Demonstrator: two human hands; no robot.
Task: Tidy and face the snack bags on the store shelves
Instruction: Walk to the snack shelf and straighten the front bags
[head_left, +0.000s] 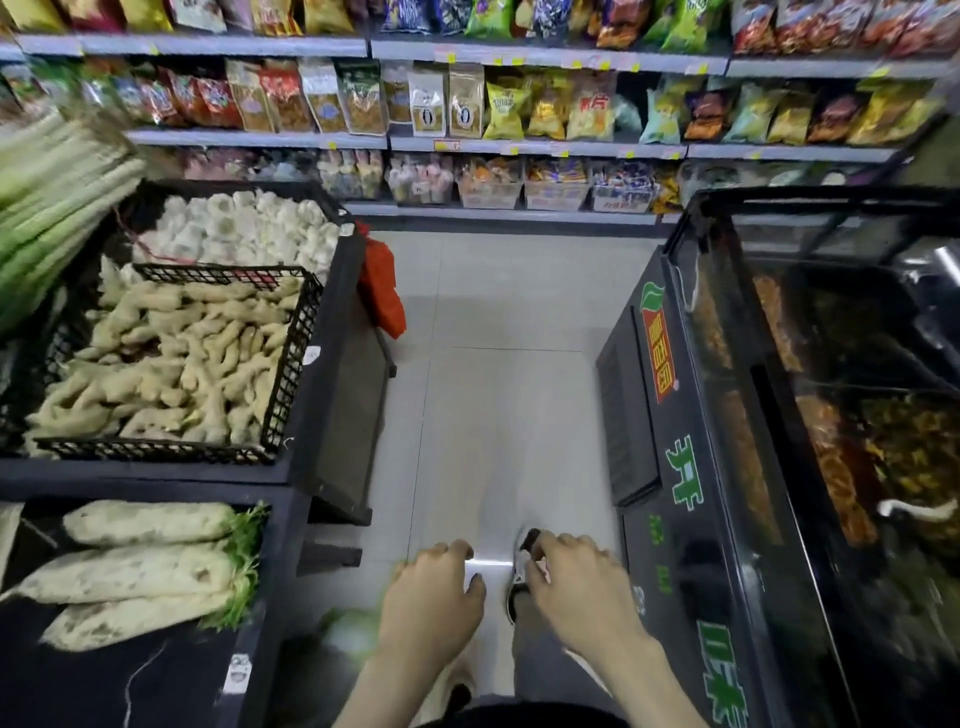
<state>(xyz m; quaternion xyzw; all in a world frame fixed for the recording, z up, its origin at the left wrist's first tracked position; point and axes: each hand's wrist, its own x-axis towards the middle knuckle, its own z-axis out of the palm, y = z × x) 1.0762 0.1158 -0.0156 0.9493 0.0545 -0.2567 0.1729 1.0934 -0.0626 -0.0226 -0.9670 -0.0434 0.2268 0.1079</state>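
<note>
- Left hand (431, 597): low in the view over the floor (493, 312), fingers loosely curled, holding nothing.
- Right hand (576, 587): just beside the left, apart from it, fingers also hanging loosely curled and holding nothing; a shoe (519, 569) shows below its fingertips.
- Snack bags (498, 109): standing in rows on the shelves (260, 139) at the far end of the aisle, well apart from both hands. Several bags lean or overlap (the print is too blurred to read).
- Bottom shelf level: small packets in open boxes (556, 187).
- Left of the aisle: a black stand with a mesh crate (291, 358) of ginger (171, 364), garlic (249, 223) behind it, white radishes (140, 566) in the nearer bin, and pale green stalks (47, 182) at the frame edge.
- A red mesh bag (382, 291) hangs at the stand's corner.
- Right of the aisle: a black glass-topped display case (680, 467) with green lettering on its side; its contents are dim behind reflections.
</note>
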